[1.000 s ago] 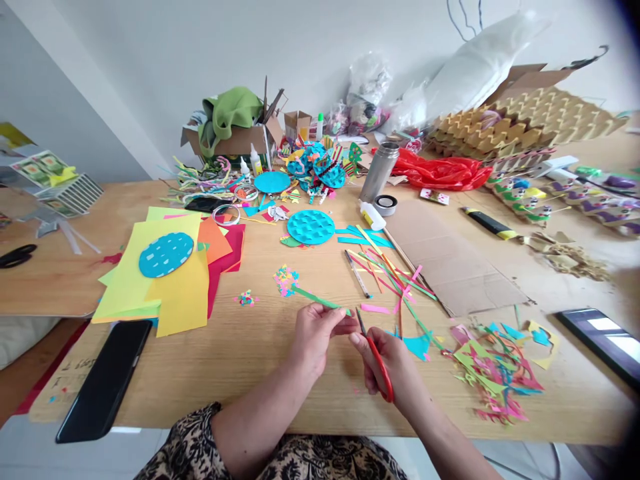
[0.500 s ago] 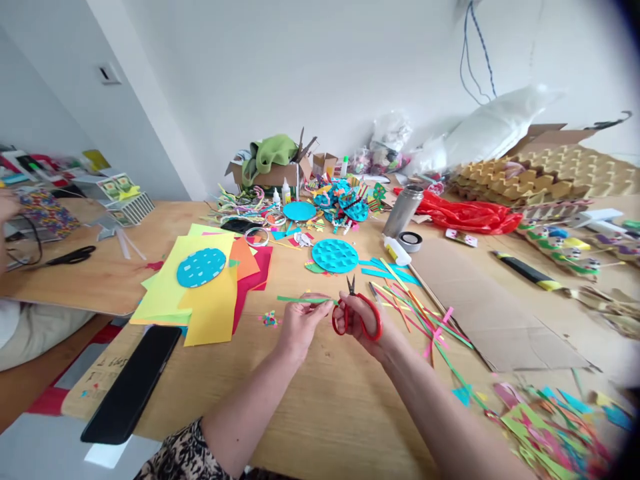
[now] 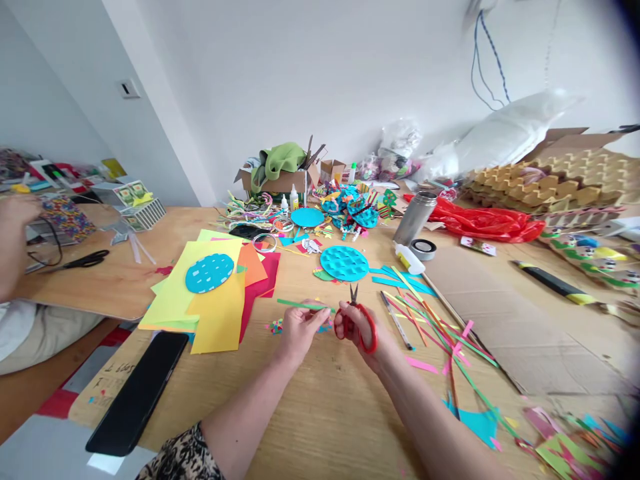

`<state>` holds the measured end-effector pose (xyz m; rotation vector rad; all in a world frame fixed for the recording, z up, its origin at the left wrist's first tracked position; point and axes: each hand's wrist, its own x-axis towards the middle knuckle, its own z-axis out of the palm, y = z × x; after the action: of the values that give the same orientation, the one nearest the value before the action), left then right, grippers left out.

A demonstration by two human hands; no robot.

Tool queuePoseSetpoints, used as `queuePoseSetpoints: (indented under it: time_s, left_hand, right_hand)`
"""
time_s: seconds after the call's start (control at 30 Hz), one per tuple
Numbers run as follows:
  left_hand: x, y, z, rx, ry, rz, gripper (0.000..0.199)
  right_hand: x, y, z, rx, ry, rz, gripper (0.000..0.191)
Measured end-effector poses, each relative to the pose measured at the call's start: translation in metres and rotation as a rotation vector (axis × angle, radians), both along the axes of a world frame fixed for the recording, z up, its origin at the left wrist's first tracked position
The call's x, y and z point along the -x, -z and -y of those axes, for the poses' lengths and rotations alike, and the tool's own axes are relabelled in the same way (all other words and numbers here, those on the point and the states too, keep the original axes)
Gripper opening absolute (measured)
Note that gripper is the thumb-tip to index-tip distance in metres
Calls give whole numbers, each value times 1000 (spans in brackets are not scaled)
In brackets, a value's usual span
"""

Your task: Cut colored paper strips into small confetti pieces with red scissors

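Note:
Between the thumb and fingers of my left hand [image 3: 301,328] is a thin green paper strip [image 3: 295,304], its free end pointing left. My right hand [image 3: 359,327] is wrapped round red-handled scissors [image 3: 371,330], their tips pointing up and slightly parted. The blades stand just right of the strip, not touching it. Small coloured paper bits [image 3: 276,326] lie beside and behind my left hand. Beyond both hands is a blue oval with a raised pattern [image 3: 345,263]. A pen [image 3: 397,321] and thin paper strips [image 3: 440,327] lie to the right of the scissors.
Yellow sheets [image 3: 217,327] with a blue spotted oval [image 3: 209,273] lie at left, near a black phone [image 3: 137,393]. At right are cardboard [image 3: 510,320], a glue bottle [image 3: 409,259], a metal flask [image 3: 416,219] and a cutter [image 3: 555,282]. Another person's arm [image 3: 15,240] shows far left.
The view has shifted, so most table items appear further out or to the right. The scissors have turned slightly, and their blades sit a little further from the strip. Both hands keep their holds.

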<state>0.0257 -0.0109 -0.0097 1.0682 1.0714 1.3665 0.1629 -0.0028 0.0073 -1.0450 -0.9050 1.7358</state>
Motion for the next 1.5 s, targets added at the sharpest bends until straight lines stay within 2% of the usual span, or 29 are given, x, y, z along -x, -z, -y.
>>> queuePoseSetpoints:
  time_s: [0.1, 0.2, 0.53, 0.63, 0.7, 0.77, 0.87, 0.97, 1.03, 1.17, 1.33, 1.5]
  left_hand:
    - [0, 2, -2, 115, 10, 56, 28]
    - [0, 3, -2, 176, 27, 114, 30]
    - [-3, 8, 6, 152, 66, 96, 26]
    - [5, 0, 3, 228, 91, 287, 44]
    - [14, -7, -1, 307, 134, 454, 63]
    - [24, -12, -5, 369, 176, 520, 72]
    - [35, -13, -11, 466, 253, 427, 66]
    - [42, -9, -12, 445, 300, 219, 40]
    - [48, -8, -11, 405, 386, 103, 26]
    - [56, -12, -8, 362, 597, 5, 25]
    - [52, -16, -6, 367, 562, 11, 33]
    - [41, -9, -2, 342, 620, -54, 20]
  right_hand:
    - [-5, 3, 1, -122, 33, 147, 34]
    - [-8, 5, 1, -168, 40, 175, 32]
    - [0, 8, 7, -232, 86, 187, 31]
    - [-3, 9, 6, -234, 79, 189, 27]
    - [-6, 10, 5, -243, 35, 172, 25]
    - [-8, 11, 4, -246, -21, 173, 24]
    - [-9, 12, 4, -231, -62, 181, 25]
    - [-9, 11, 3, -238, -73, 185, 23]
    - [-10, 12, 3, -247, -62, 189, 22]
    - [-11, 12, 2, -259, -20, 207, 21]
    - [-8, 10, 6, -275, -112, 204, 21]
    - [-3, 11, 8, -273, -145, 200, 24]
